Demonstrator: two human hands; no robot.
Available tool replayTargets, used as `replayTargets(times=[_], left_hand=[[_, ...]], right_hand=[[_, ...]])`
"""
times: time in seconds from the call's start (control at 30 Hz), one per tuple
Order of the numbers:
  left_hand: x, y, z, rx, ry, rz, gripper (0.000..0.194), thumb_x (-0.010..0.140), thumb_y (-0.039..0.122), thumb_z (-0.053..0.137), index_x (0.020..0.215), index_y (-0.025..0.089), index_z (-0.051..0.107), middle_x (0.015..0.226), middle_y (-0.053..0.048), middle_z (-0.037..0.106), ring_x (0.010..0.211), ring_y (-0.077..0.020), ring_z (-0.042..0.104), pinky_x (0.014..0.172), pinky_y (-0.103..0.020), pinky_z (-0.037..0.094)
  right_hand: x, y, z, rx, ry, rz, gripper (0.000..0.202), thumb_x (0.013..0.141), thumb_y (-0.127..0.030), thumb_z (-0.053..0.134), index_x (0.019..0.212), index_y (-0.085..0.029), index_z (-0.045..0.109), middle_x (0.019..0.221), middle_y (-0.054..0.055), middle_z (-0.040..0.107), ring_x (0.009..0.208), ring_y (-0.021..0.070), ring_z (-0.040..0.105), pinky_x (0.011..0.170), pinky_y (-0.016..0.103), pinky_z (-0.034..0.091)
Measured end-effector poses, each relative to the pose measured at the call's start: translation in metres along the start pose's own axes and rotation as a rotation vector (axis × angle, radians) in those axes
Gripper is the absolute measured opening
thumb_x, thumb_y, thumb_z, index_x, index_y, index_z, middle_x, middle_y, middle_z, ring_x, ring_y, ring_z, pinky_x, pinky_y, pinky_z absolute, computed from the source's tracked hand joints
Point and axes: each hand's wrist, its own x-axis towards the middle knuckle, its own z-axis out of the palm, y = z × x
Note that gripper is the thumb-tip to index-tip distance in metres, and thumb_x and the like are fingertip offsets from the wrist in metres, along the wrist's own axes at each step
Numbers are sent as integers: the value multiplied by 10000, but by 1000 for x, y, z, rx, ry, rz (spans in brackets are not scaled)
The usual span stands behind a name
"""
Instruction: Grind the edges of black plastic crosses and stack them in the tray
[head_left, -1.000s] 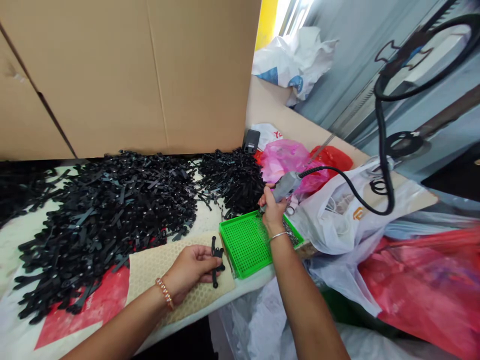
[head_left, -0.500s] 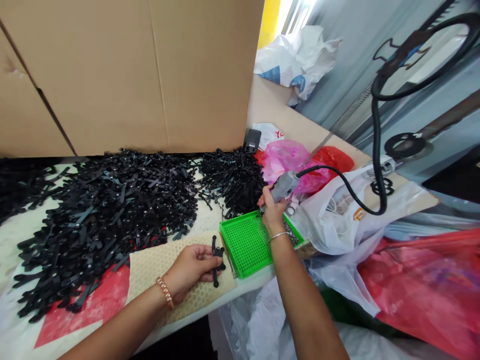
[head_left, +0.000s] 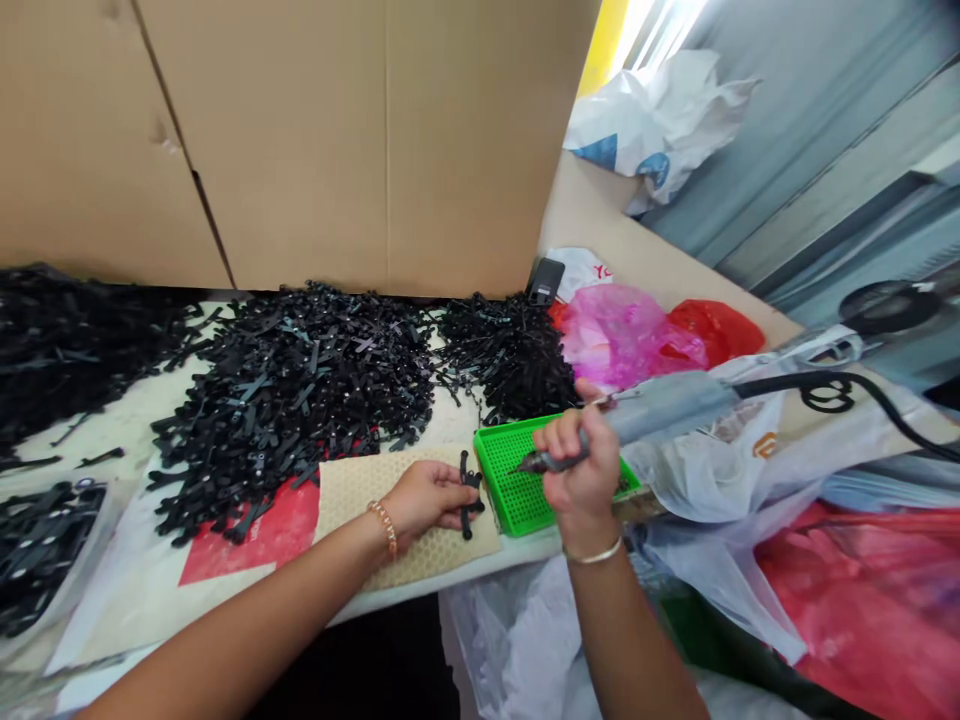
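My left hand [head_left: 427, 497] pinches a small black plastic part [head_left: 469, 492] upright on a beige honeycomb mat [head_left: 360, 492]. My right hand [head_left: 577, 470] grips a grey corded power screwdriver [head_left: 660, 408], held almost level over a green perforated tray [head_left: 514, 470]. The tool's tip [head_left: 525, 465] points left toward the black part, a short gap away. A black cable [head_left: 862, 388] trails off the tool to the right.
Large heaps of black plastic strips [head_left: 300, 375] cover the table behind the mat. A smaller heap [head_left: 510, 350] lies behind the tray. A cardboard wall [head_left: 315, 140] stands at the back. Pink [head_left: 622, 335], red [head_left: 862, 590] and white [head_left: 720, 470] plastic bags crowd the right.
My right hand has lifted the screwdriver from the tray's far edge and tilted it level, tip toward the part. The view has shifted left. My left hand keeps its hold.
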Motion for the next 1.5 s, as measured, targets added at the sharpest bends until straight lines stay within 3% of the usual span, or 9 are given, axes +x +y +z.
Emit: replayTargets(times=[0.1,0.2,1.1,1.5], left_hand=[[0,0,-1,16,-23,13,366,462,318,858,625,108,608,601,-21,632,581,-124,607,583,-252,535],[2,-3,-1,19,-40,41,381,461,343,855,632,105,612,628,-20,631,572,-109,586,589,-255,533],[-2,-3,0,29,-30,71,376,474,346,846,648,102,619,630,-24,623,589,-117,589,599,-257,520],[0,-3,-1,53,-32,54,368,473,376,841,620,107,637,612,-23,624,549,-108,574,572,-251,513]], right_hand=[[-38,12,13,-3,-67,99,308,758,-353,691,983,-215,534,454,-114,335,384,74,271,441,190,317],[-53,26,16,-19,-52,125,316,757,-357,697,976,-218,517,456,-113,339,393,77,279,453,197,317],[-48,32,17,-44,-13,83,316,731,-368,699,929,-219,504,450,-112,339,391,79,290,446,196,316],[-51,39,15,-93,-128,72,280,779,-378,675,933,-225,497,474,-107,340,391,82,304,440,198,320]])
